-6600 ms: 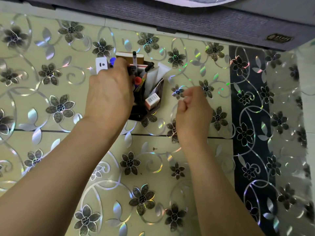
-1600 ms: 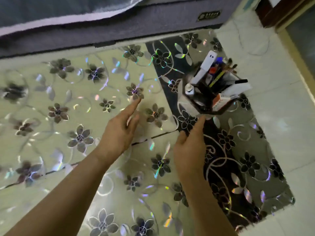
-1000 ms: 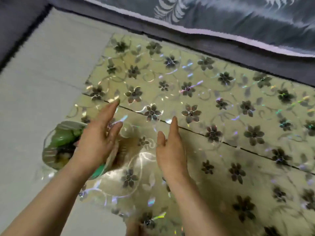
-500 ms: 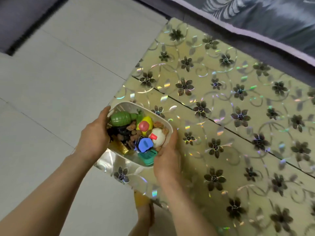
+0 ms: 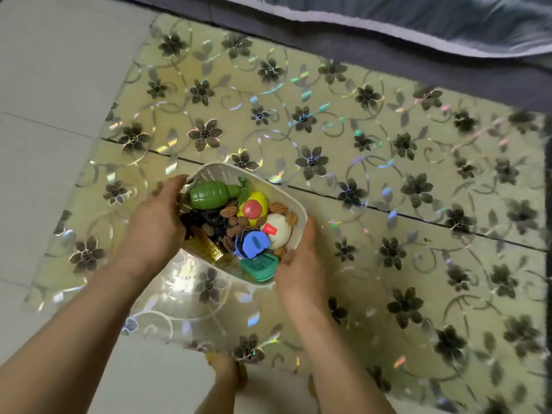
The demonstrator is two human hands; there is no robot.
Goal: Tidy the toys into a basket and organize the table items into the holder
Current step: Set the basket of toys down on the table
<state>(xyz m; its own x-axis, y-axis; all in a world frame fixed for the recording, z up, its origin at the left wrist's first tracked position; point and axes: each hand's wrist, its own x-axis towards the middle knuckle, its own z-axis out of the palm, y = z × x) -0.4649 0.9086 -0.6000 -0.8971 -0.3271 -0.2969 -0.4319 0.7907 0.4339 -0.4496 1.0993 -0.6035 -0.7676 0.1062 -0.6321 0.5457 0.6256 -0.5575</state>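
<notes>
A white basket (image 5: 294, 206) full of toys sits over the near left part of the flowered table (image 5: 388, 174). Inside lie a green grenade toy (image 5: 213, 195), a yellow toy with a red button (image 5: 253, 206), a white round toy (image 5: 277, 233), a blue toy (image 5: 254, 243), a teal toy (image 5: 259, 268), a gold piece (image 5: 207, 249) and several brown nuts. My left hand (image 5: 155, 228) grips the basket's left side, fingers curled over the rim. My right hand (image 5: 301, 261) grips its right side. The holder is out of view.
Pale floor tiles (image 5: 44, 115) lie left of and below the table. A grey sofa edge with a blue patterned cover (image 5: 418, 22) runs along the table's far side. A foot (image 5: 227, 372) shows under the table's near edge.
The holder has left the view as my head turned left. Both hands, open over the table a second ago, now grip the toy basket, which has moved further onto the table.
</notes>
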